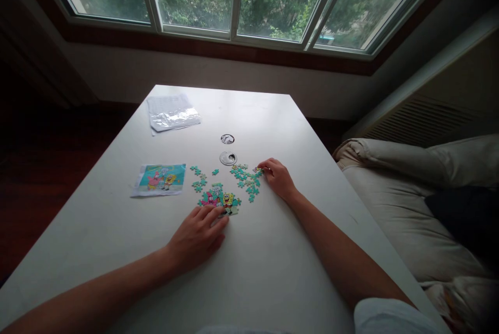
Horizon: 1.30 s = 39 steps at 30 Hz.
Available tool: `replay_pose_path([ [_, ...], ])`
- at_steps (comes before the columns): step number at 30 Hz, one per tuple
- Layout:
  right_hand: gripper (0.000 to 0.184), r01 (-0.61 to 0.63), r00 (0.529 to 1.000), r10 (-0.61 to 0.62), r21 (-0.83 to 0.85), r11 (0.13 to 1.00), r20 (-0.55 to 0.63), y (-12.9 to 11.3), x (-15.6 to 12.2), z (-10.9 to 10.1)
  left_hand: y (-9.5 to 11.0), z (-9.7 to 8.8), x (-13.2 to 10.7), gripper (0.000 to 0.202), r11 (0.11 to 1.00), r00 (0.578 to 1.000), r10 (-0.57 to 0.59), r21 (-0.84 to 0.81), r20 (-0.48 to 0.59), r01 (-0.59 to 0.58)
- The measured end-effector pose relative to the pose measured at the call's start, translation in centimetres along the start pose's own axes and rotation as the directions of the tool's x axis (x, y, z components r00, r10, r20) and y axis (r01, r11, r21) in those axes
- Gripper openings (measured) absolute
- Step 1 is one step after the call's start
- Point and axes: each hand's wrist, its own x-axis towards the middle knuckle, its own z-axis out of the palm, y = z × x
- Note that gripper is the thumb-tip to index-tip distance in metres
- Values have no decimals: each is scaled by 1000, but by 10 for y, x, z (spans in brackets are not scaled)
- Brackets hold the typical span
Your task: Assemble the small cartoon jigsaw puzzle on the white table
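Observation:
A partly joined jigsaw puzzle [218,198] with pink and yellow cartoon figures lies on the white table. My left hand [202,232] rests at its lower edge, fingers stretched out flat and covering part of it. To the right, my right hand [276,175] pinches a small puzzle piece [256,169] at the edge of a group of loose teal pieces [249,181]. A second cluster of loose pieces [199,183] lies left of the joined part, with a single teal piece [215,172] apart from it.
A picture sheet [163,180] in a clear bag lies on the left of the white table [273,256]. Farther back are papers in a plastic sleeve [173,112] and two round discs [228,158] set in the tabletop. A sofa [385,209] stands on the right, below the windows.

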Motion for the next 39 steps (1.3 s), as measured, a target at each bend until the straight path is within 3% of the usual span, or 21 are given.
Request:
replay_pose_path([
  [4, 29, 42, 999, -42, -37, 998, 1, 2, -1, 9, -5, -2, -2, 31, 999, 999, 38, -21, -5, -39],
  [10, 15, -16, 999, 10, -134, 991, -49, -1, 2, 15, -12, -7, -2, 29, 995, 996, 94, -35, 4, -94],
  [24, 13, -118, 990, 135, -277, 954, 46, -21, 11, 18, -13, 0, -1, 37, 991, 993, 117, -60, 6, -117],
  [29, 10, -128, 990, 135, -143, 982, 44, -25, 12, 16, -8, -1, -2, 32, 966, 973, 228, -137, 39, -221],
  [33, 4, -62, 995, 59, 39, 997, 75, -37, 10, 14, -12, -1, -2, 40, 961, 970, 230, -174, 82, -213],
  [39, 22, -163, 980, 103, 385, 908, 172, -64, -3, 24, -16, -1, -2, 49, 957, 964, 229, -212, 134, -197],
])
